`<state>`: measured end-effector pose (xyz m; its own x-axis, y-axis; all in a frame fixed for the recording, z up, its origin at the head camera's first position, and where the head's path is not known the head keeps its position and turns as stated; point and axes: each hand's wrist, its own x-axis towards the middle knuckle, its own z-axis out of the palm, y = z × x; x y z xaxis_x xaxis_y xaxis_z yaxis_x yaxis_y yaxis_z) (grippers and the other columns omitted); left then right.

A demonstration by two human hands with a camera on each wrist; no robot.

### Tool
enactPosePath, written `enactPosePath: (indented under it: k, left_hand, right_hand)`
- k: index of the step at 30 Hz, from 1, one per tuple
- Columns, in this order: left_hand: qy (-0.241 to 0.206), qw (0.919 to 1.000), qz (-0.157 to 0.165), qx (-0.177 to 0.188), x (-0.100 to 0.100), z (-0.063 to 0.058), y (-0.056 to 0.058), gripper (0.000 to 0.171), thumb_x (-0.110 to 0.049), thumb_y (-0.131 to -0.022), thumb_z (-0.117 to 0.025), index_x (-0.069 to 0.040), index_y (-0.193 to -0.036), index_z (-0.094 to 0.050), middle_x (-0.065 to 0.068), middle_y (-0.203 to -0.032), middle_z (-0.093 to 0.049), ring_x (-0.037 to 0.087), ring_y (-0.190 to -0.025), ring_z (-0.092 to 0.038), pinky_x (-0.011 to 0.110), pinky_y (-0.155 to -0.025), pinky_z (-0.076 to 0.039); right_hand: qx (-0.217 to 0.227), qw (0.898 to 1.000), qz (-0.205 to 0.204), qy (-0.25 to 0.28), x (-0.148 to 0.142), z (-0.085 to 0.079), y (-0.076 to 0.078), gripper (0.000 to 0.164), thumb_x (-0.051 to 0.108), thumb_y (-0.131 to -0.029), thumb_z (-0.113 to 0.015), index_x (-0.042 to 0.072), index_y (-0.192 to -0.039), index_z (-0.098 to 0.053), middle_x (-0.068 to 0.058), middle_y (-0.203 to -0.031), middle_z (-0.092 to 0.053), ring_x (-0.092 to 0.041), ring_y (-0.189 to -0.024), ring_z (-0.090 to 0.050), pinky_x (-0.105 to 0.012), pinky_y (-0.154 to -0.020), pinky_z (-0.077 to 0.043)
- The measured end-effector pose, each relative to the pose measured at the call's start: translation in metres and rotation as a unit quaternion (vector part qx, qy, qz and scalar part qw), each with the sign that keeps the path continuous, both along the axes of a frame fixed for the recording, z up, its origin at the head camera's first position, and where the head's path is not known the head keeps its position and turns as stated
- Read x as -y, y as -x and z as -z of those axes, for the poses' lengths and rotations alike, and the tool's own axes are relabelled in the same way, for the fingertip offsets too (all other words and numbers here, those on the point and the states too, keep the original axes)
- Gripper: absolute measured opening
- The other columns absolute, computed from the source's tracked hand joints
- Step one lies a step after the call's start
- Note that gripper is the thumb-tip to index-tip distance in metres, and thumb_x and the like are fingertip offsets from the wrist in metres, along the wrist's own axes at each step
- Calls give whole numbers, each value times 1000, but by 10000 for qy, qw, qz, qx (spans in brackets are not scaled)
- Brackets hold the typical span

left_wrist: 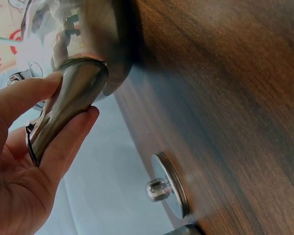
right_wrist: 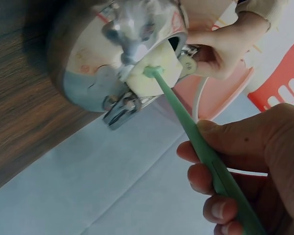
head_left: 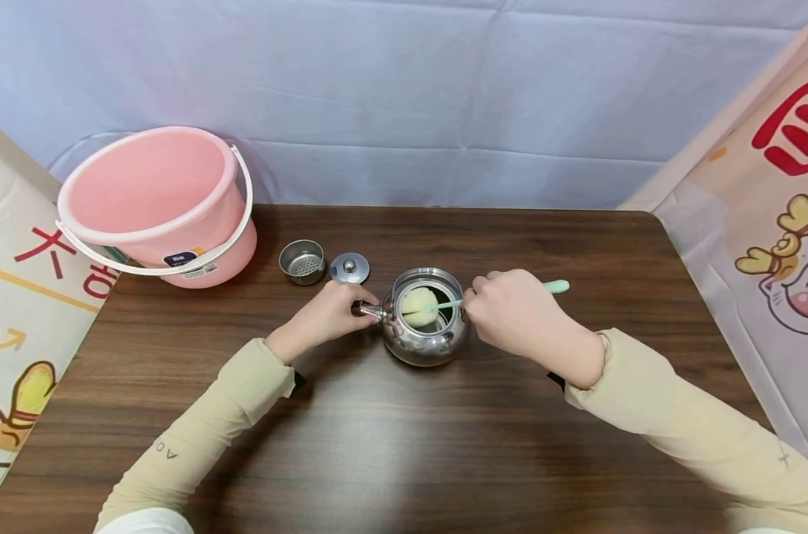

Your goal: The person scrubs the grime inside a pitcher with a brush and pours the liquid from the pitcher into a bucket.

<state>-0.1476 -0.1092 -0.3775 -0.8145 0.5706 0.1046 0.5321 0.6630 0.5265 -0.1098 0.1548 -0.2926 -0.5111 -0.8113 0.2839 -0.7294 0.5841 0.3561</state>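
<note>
A shiny steel teapot point(head_left: 425, 343) stands on the wooden table with its top uncovered. My left hand point(head_left: 326, 311) grips the teapot's spout point(left_wrist: 71, 100) between thumb and fingers. In my right hand point(head_left: 513, 311) is the green handle point(right_wrist: 201, 147) of a sponge brush, held with curled fingers. The brush's pale yellow sponge head point(head_left: 419, 305) sits in the teapot's round mouth, its lower part hidden inside. Left of the teapot lies a steel lid point(head_left: 349, 268) with a round knob. Beside the lid stands a small perforated steel strainer point(head_left: 302, 262).
A pink bucket point(head_left: 237, 248) with a white carrying handle stands at the table's back left corner. Pale cloth point(head_left: 390, 96) hangs behind the table, and printed sheets point(head_left: 771, 245) flank both sides. Bare wood point(head_left: 404, 460) shows in front of the teapot.
</note>
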Motion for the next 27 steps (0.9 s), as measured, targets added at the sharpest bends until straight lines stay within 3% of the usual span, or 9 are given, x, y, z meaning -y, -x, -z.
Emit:
enactPosePath:
  k: [7,17,27]
  left_hand:
    - [-18,10000,10,-11,0,1,0,16,-11,-75,-72,-3,-89,-71,2,-82,-68,8,-70,-58,23,-65,-48]
    - [-6,10000,-8,-36,0,2,0,17,-11,-75,-71,-3,-90,-71,2,-84,-68,9,-72,-58,24,-65,-47]
    - [-9,10000,-53,-13,0,3,0,18,-12,-75,-72,-3,-91,-71,2,-85,-69,9,-73,-59,24,-66,-48]
  right_hand:
    - [131,9997,150,124,-6,2,5,27,-6,-59,-55,11,-48,-37,-1,-49,-34,-18,-42,-35,-27,-37,-27]
    - [175,9994,274,83,-12,-1,0,29,-6,-60,-56,12,-48,-37,0,-49,-32,-16,-43,-32,-26,-37,-25]
    - [-86,9997,116,188,-15,0,-6,31,-6,-60,-55,12,-48,-31,1,-48,-27,-15,-42,-26,-24,-37,-19]
